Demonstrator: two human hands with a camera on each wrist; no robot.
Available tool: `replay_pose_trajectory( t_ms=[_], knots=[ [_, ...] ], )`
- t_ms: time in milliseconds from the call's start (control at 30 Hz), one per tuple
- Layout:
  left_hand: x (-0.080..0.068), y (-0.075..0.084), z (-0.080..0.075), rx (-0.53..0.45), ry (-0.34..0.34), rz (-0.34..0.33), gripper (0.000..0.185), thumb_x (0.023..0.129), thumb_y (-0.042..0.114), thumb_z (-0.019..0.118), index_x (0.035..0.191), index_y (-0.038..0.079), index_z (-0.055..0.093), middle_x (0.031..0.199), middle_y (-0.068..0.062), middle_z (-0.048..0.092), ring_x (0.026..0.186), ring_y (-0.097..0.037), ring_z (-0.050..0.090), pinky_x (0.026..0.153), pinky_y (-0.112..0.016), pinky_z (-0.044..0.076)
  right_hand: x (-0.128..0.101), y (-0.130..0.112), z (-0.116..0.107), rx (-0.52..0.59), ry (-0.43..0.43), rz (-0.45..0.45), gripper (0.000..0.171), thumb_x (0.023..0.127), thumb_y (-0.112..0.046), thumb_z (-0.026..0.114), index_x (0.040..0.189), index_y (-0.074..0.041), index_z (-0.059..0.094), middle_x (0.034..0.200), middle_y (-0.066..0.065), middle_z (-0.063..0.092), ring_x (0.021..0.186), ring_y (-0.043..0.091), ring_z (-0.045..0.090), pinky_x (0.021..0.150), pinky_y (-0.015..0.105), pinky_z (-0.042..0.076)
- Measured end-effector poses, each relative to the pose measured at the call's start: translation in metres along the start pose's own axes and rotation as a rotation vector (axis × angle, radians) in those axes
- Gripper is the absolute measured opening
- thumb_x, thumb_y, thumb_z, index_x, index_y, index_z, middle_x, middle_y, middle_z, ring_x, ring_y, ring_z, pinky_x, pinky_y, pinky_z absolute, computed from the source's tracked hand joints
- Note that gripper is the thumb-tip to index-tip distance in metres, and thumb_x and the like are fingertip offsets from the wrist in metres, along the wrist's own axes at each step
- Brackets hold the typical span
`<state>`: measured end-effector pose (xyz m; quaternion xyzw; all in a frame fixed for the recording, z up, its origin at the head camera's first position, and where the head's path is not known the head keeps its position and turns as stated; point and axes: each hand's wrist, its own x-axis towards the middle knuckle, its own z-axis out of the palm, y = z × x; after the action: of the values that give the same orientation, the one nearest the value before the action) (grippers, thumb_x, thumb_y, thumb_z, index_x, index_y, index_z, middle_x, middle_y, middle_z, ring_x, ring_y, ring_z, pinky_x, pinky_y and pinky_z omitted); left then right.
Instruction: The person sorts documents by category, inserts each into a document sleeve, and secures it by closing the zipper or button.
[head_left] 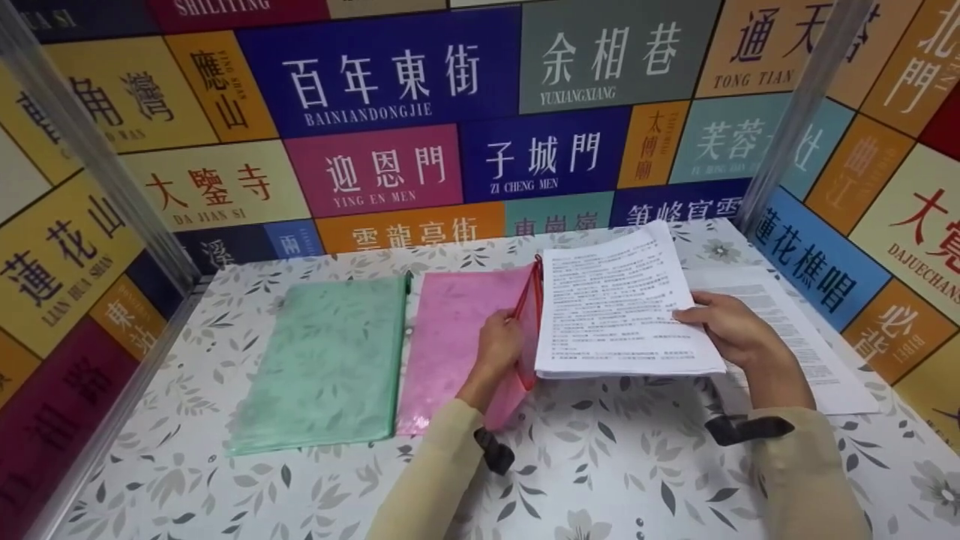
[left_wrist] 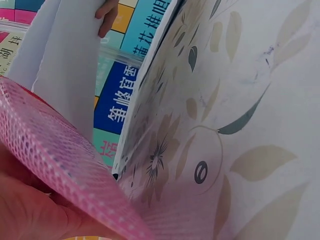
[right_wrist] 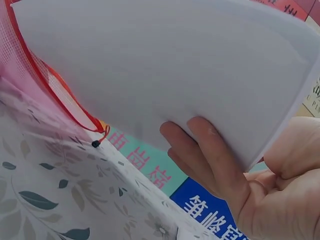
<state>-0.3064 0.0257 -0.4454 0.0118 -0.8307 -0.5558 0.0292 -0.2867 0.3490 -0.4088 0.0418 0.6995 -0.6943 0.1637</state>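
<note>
A pink translucent mesh zip pouch with a red zipper edge (head_left: 457, 330) is held open at its right side by the left hand (head_left: 499, 346), whose fingers are curled round the upper flap so that the flap is lifted off the surface (head_left: 600, 465), which is covered in a white cloth printed with grey-green leaves. In the left wrist view the pink mesh (left_wrist: 55, 165) is seen pinched against the palm, raised above the leaf print. A stack of white printed paper sheets (head_left: 619, 304) is gripped at its right edge by the right hand (head_left: 731, 326), thumb on top and fingers (right_wrist: 200, 150) pressed underneath, as the right wrist view shows. The stack is held tilted above the surface, its left edge meeting the red-edged mouth of the pouch (right_wrist: 55, 90); whether the sheets are already partly inside cannot be told. A small black zipper pull (right_wrist: 95, 144) hangs on a red cord at the end of the zipper.

Just left of the pink pouch, a green translucent leaf-patterned zip pouch (head_left: 326, 360) is laid flat on the surface, the two lying side by side. To the right, beneath the right hand, another printed white sheet (head_left: 795, 337) is lying flat. The surface is enclosed by walls papered with colourful panels of Chinese street names (head_left: 390, 82).
</note>
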Motion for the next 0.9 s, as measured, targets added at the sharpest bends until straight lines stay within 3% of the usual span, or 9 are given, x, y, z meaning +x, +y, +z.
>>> replay_pose_trajectory(
  t_ms=[167, 567, 900],
  knots=[
    [0.0001, 0.0004, -0.0008, 0.031, 0.009, 0.002, 0.039, 0.095, 0.008, 0.043, 0.124, -0.004, 0.067, 0.122, -0.021, 0.07, 0.112, -0.033, 0.067, 0.097, -0.043, 0.053, -0.0001, 0.0021, -0.0036, 0.026, -0.044, 0.041, 0.071, 0.102, -0.008, 0.053, 0.159, 0.002, 0.011, 0.1, -0.005, 0.075, 0.087, 0.013, 0.074, 0.073, 0.027, 0.06],
    [0.0005, -0.0003, -0.0004, 0.048, 0.008, 0.021, 0.04, 0.096, 0.009, 0.041, 0.124, -0.005, 0.066, 0.121, -0.021, 0.07, 0.113, -0.034, 0.067, 0.097, -0.044, 0.053, -0.0018, -0.001, -0.0009, -0.029, -0.035, 0.076, 0.068, 0.101, -0.007, 0.054, 0.156, 0.008, 0.018, 0.095, -0.005, 0.075, 0.082, 0.012, 0.074, 0.07, 0.025, 0.059],
    [-0.0011, -0.0005, -0.0013, 0.024, 0.007, 0.034, 0.039, 0.096, 0.008, 0.042, 0.123, -0.006, 0.066, 0.117, -0.022, 0.071, 0.107, -0.032, 0.067, 0.095, -0.043, 0.053, -0.0033, -0.0007, -0.0031, -0.036, -0.003, 0.105, 0.069, 0.1, -0.007, 0.054, 0.157, 0.005, 0.017, 0.095, -0.007, 0.074, 0.082, 0.01, 0.074, 0.071, 0.024, 0.059]
  ],
)
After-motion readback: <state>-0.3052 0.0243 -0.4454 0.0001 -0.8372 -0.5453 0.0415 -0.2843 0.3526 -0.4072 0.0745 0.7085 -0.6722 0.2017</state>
